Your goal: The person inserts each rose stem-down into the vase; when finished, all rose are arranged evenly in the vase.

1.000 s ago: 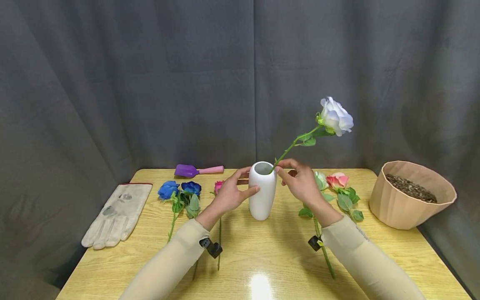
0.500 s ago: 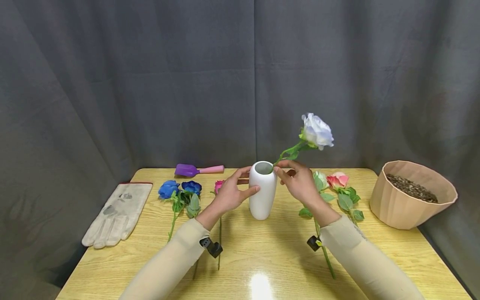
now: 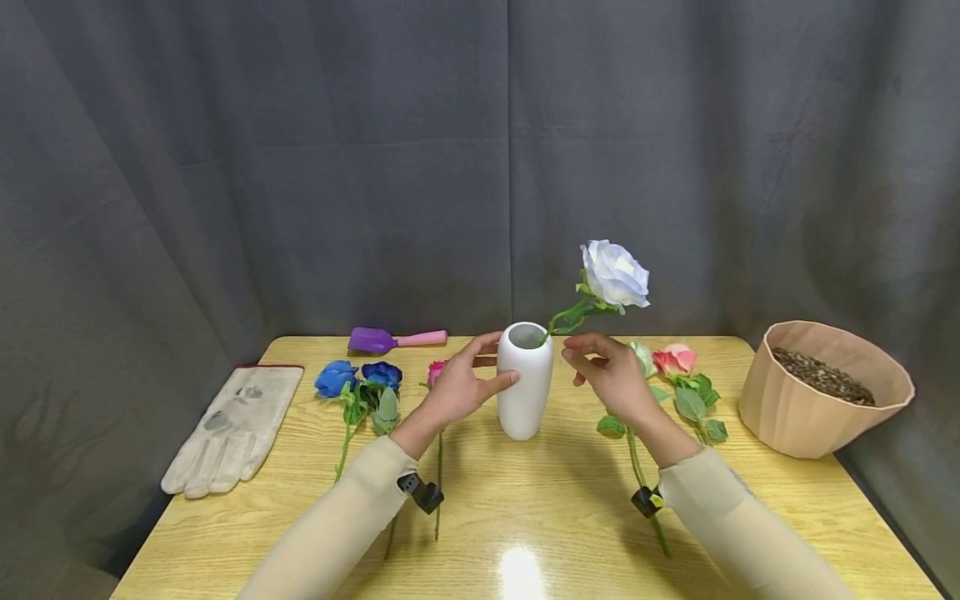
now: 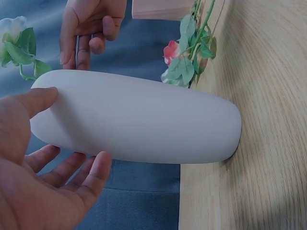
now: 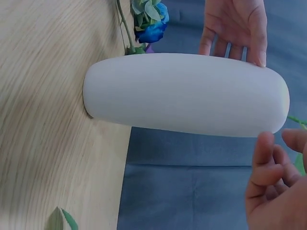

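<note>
A tall white ceramic vase stands upright near the middle of the pale wooden table, and the left hand cups its upper body, thumb on the near side and fingers round the far side, apparently to keep the narrow vase from tipping. A pale lavender artificial rose leans out of the vase mouth to the right, its green stem resting on the rim, so the bloom hangs past the vase. The right hand hovers just beside the rim, apart from both stem and vase, fingers loosely curled around nothing; the right wrist view shows a clear gap between its fingertips and the vase wall. How deep the stem reaches inside the vase is hidden. On the table to the left lie two blue artificial roses, a pink rose bud partly hidden behind the left hand, a light grey work glove and a purple trowel with a pink handle. To the right lie a pink-and-cream rose and a pale green one mostly hidden by the right hand, then a beige ribbed pot of brown granules, whose depth cannot be made out.
</note>
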Action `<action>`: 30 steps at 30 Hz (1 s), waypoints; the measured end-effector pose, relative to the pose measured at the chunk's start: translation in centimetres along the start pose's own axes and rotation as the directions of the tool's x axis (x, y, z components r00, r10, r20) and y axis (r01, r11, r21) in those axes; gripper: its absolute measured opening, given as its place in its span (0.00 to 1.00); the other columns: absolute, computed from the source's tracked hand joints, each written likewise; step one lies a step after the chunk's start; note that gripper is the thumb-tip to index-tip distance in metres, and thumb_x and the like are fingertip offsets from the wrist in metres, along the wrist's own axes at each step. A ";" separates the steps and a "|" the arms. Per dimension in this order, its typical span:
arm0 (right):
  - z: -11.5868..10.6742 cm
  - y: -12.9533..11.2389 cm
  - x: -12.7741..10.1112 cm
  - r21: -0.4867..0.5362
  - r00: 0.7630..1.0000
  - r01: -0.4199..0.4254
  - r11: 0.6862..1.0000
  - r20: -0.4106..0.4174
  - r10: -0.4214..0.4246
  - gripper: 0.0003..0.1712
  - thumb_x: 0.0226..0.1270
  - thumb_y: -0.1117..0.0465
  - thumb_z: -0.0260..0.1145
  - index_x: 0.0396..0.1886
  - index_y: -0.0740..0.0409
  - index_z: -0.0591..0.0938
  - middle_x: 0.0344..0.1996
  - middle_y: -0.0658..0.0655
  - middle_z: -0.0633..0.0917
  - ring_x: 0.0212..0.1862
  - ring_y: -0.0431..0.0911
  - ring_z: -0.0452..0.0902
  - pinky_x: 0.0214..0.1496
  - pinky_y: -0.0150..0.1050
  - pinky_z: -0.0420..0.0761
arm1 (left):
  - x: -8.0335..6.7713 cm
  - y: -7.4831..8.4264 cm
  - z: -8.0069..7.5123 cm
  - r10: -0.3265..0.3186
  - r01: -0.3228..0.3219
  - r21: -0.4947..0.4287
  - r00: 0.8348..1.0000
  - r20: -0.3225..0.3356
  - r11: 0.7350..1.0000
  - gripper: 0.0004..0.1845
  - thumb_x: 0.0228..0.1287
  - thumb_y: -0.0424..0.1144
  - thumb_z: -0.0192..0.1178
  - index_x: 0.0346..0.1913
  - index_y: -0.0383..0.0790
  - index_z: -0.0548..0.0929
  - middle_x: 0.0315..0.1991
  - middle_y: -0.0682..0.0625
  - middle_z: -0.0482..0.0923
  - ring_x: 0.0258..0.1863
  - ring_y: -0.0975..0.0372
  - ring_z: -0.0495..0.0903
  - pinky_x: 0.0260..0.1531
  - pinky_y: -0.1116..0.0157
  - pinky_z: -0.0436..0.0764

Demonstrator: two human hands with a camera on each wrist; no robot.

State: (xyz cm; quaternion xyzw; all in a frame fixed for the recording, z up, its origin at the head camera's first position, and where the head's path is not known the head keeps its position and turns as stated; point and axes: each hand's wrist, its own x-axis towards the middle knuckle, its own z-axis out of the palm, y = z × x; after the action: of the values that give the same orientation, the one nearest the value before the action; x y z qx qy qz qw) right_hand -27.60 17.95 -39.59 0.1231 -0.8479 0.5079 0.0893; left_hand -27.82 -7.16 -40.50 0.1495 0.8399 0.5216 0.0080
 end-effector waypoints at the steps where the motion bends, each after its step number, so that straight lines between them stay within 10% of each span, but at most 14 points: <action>1: -0.1 0.0 0.0 0.008 1.000 -0.015 1.000 0.009 0.015 0.17 0.72 0.49 0.65 0.52 0.52 0.84 0.45 0.59 0.87 0.30 0.51 0.85 0.31 0.34 0.77 | 0.0 0.0 0.0 0.003 -0.003 -0.001 1.000 0.002 1.000 0.40 0.59 0.53 0.71 0.72 0.53 0.67 0.66 0.48 0.75 0.65 0.49 0.76 0.60 0.45 0.79; 13: -1.1 0.6 -0.3 0.097 0.994 -0.050 0.994 0.107 0.040 0.13 0.74 0.63 0.61 0.54 0.62 0.81 0.45 0.66 0.87 0.28 0.43 0.83 0.27 0.31 0.77 | 0.3 0.1 -0.3 0.033 -0.033 0.010 0.999 0.018 0.999 0.40 0.60 0.52 0.71 0.73 0.52 0.67 0.67 0.48 0.74 0.65 0.51 0.77 0.60 0.46 0.79; 30: -2.4 1.2 -1.0 0.110 0.981 -0.093 0.990 0.179 0.073 0.17 0.76 0.58 0.59 0.57 0.62 0.78 0.46 0.68 0.86 0.31 0.45 0.81 0.22 0.32 0.73 | 0.8 0.0 -0.3 0.041 -0.041 0.002 0.997 0.059 0.999 0.41 0.61 0.48 0.71 0.75 0.49 0.64 0.69 0.47 0.72 0.68 0.51 0.74 0.59 0.49 0.80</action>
State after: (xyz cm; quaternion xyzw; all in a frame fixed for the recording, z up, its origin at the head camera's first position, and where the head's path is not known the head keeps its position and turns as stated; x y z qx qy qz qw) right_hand -26.91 20.72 -39.77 0.1368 -0.8255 0.5474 -0.0142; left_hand -28.66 -7.19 -40.24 0.1819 0.8368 0.5159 0.0217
